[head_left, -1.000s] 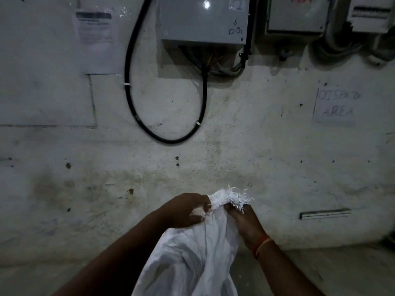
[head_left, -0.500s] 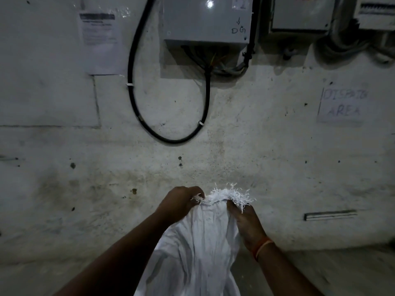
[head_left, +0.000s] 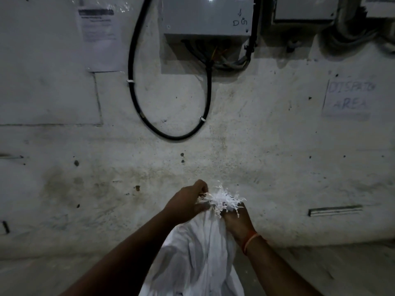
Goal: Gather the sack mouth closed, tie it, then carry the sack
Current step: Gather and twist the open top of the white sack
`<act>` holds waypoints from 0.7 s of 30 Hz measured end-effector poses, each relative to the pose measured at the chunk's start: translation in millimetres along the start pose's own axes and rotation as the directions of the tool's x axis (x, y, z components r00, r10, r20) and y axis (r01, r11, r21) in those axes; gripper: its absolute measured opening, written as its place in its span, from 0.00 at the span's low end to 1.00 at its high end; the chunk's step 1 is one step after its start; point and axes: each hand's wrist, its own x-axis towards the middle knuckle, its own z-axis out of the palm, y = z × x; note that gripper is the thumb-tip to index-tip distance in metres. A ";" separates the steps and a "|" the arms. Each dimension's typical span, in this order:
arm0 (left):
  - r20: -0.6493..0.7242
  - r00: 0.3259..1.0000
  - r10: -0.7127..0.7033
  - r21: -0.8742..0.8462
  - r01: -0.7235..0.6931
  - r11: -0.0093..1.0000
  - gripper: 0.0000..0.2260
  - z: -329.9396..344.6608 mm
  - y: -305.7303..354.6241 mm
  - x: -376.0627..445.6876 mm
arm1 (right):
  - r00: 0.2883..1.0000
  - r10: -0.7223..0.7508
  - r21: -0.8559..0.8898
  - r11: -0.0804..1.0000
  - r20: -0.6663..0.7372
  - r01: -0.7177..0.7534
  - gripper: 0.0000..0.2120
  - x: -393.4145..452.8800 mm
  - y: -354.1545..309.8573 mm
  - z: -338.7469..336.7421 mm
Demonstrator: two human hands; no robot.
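Observation:
A white woven sack stands low in the middle of the head view, its body running off the bottom edge. Its frayed mouth is bunched together at the top. My left hand grips the left side of the bunched mouth. My right hand, with an orange thread band at the wrist, grips the neck just below the frayed edge on the right. The two hands sit close together. No string or tie shows.
A stained white wall rises right behind the sack. On it hang a grey electrical box, a black looped cable, a paper notice and a handwritten "DISPATCH AREA" sign. Concrete floor lies to the right.
The sack mouth was spread a little between my hands half a second ago; now it is bunched tighter and my hands have drawn together.

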 end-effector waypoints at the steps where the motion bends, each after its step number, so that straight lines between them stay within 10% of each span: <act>1: 0.041 0.999 -0.004 0.031 0.002 1.000 0.17 -0.4 -8.3 -4.3 | 1.000 0.023 0.056 0.998 -0.010 -0.022 0.09 -2.1 0.5 -0.9; 12: 0.002 0.994 -0.112 0.060 0.112 0.992 0.19 15.4 -41.6 -48.9 | 0.983 0.158 0.345 0.931 -0.095 -0.116 0.08 -11.2 10.4 -8.8; 17: -0.152 0.939 -0.308 -0.012 0.309 0.951 0.45 34.7 -49.7 -63.3 | 0.971 0.212 0.394 0.906 -0.112 -0.152 0.08 -12.1 19.3 -8.9; 21: 0.125 0.895 -0.429 -0.179 0.445 0.877 0.42 30.1 -50.9 -67.0 | 0.965 0.249 0.392 0.899 -0.087 -0.197 0.10 -12.7 20.8 -8.9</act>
